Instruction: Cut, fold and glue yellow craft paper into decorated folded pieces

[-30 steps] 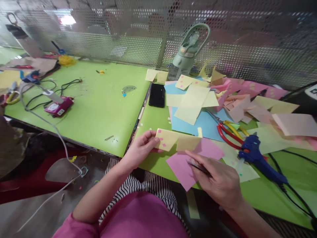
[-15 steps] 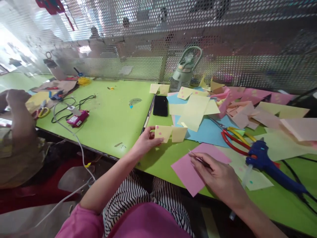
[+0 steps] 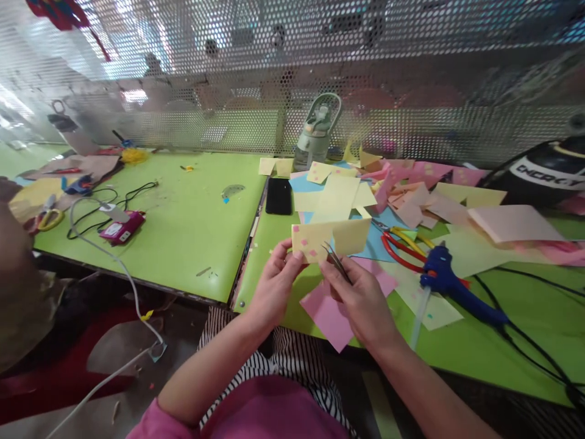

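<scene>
My left hand (image 3: 275, 283) pinches the left end of a pale yellow folded paper card (image 3: 350, 236) that carries several small pink spots. In my right hand (image 3: 359, 299) is a pair of dark metal tweezers (image 3: 338, 263), its tips against or just in front of the card's face; I cannot tell whether they grip anything. The right fingertips also reach the card's lower edge. Below the right hand lies a square of pink paper (image 3: 326, 314) on the green table, partly covered by the hand.
Right of my hands lie red-and-yellow-handled scissors (image 3: 402, 250) and a blue glue gun (image 3: 439, 268) with its cord. Behind are a black phone (image 3: 278, 196), a green bottle (image 3: 315, 137) and loose coloured papers (image 3: 336, 196). A pink power adapter (image 3: 122, 227) sits left, near another person's arm (image 3: 16, 268).
My right hand has moved left and up from above the pink paper to the card, bringing the tweezers to it. The card has been raised slightly and turned more toward me. The view has shifted right.
</scene>
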The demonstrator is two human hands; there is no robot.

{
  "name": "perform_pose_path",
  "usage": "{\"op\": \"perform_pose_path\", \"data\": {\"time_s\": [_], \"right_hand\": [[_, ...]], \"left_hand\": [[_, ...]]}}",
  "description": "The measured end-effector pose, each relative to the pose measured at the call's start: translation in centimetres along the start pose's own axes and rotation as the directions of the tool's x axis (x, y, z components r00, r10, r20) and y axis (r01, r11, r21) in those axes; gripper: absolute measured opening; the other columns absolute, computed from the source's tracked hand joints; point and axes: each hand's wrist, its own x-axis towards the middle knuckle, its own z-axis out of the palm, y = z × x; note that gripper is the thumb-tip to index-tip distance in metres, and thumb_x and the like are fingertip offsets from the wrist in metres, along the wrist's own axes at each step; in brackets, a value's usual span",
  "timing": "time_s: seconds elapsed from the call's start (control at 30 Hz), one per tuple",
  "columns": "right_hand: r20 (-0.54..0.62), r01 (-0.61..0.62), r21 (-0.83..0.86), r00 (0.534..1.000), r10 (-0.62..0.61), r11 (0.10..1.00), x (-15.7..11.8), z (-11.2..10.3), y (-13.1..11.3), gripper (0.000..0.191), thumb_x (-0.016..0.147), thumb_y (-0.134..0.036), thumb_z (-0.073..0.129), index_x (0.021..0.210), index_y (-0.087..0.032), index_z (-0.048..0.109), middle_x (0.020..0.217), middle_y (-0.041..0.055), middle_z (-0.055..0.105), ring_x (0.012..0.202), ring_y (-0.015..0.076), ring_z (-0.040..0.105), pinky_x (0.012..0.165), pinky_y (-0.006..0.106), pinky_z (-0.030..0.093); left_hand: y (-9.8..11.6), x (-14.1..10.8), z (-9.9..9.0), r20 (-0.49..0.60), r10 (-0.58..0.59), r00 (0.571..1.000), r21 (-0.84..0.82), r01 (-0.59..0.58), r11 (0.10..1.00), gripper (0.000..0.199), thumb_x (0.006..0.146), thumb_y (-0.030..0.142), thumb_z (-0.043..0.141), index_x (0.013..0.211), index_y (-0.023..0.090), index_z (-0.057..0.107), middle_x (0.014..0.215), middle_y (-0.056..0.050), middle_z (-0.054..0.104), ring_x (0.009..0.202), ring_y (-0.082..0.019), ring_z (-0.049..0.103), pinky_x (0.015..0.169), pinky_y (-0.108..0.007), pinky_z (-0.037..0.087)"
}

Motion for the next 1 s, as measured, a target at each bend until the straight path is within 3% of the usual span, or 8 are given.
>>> {"op": "perform_pose_path", "data": {"time_s": [0.1,0.27,0.37,0.63,1.0], "right_hand": [[0.043,-0.042,0.098,0.998,0.038,0.994,0.1,0.1,0.0,0.030,0.082,-0.052,0.068,0.086,-0.023,0.064,0.050,-0.0094,0.033,0.045,0.0099,0.029,0.042,0.026,0.027],[0.044,-0.077,0.280,0.997,0.067,0.957,0.1,0.4,-0.2,0.027,0.081,-0.046,0.069,0.087,-0.021,0.060,0.052,-0.0123,0.023,0.045,0.0073,0.014,0.042,0.026,0.014],[0.020,-0.063,0.303,0.998,0.060,0.951,0.2,0.5,-0.2,0.027,0.080,-0.044,0.068,0.079,-0.022,0.053,0.051,-0.0125,0.023,0.045,0.0070,0.014,0.043,0.026,0.014],[-0.053,-0.046,0.299,0.996,0.064,0.953,0.4,0.6,-0.1,0.029,0.077,-0.041,0.074,0.078,-0.023,0.051,0.055,-0.0124,0.026,0.045,0.0057,0.015,0.043,0.026,0.016],[-0.095,0.005,0.140,0.995,0.008,0.990,0.8,0.3,0.5,0.032,0.077,-0.050,0.073,0.071,-0.022,0.057,0.058,-0.0067,0.042,0.046,0.0074,0.030,0.040,0.025,0.024]], "left_hand": [[-0.2,-0.4,0.5,0.024,0.006,1.000,-0.018,-0.006,1.000,0.025,0.091,0.037,0.066,0.111,0.023,0.059,0.104,-0.003,0.071,0.108,-0.017,0.065,0.102,-0.033,0.045],[-0.3,-0.7,1.0,-0.004,0.002,1.000,0.013,-0.002,1.000,0.033,0.088,0.041,0.069,0.113,0.023,0.059,0.109,-0.004,0.071,0.108,-0.019,0.065,0.099,-0.034,0.048],[-0.6,-0.7,1.1,-0.009,0.002,1.000,-0.003,-0.002,1.000,0.034,0.087,0.040,0.070,0.115,0.023,0.059,0.109,-0.004,0.071,0.105,-0.018,0.066,0.097,-0.033,0.050],[-0.7,-0.5,1.5,-0.029,0.008,1.000,-0.041,-0.009,0.999,0.037,0.086,0.038,0.072,0.117,0.023,0.060,0.117,-0.005,0.070,0.112,-0.019,0.065,0.102,-0.034,0.048],[-0.7,-0.5,1.4,-0.045,0.068,0.997,0.031,-0.067,0.997,0.032,0.090,0.039,0.067,0.116,0.022,0.062,0.122,-0.006,0.069,0.117,-0.021,0.063,0.106,-0.036,0.046]]}}
